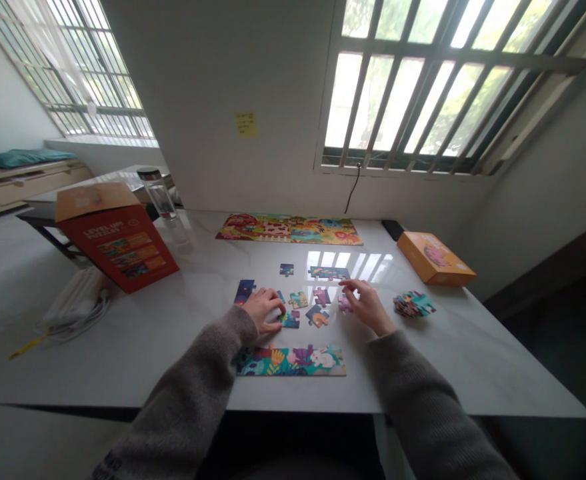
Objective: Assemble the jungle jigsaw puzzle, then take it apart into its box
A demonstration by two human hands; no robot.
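The left hand (263, 310) lies curled and palm-down just above the middle of the counter (197, 377), its fingertips dipping onto a cluster of loose jigsaw pieces (289, 311); whether it grips one is hidden. The right hand (367, 307) is raised on its fingertips at centre right, thumb and fingers drawn narrow beside a pink jigsaw piece (345, 305), and I cannot tell whether it holds that piece. Both forearms, in grey knit sleeves (423, 400), reach in from the bottom edge of the frame. Directly below the hands sits an assembled floral puzzle strip (291, 361), close to the counter's front edge, and a longer assembled farm-scene puzzle (289, 229) lies across the far side. Open counter separates that strip from the scattered pieces, with more room out to the right, where a heap of puzzle pieces (413, 304) sits. Beyond the heap, at right, an orange cardboard box (436, 259) lies flat and shut. At left, a red puzzle carton (117, 248) stands tilted with its flap raised, its contents out of sight, and a clear water bottle (157, 195) stands behind it.
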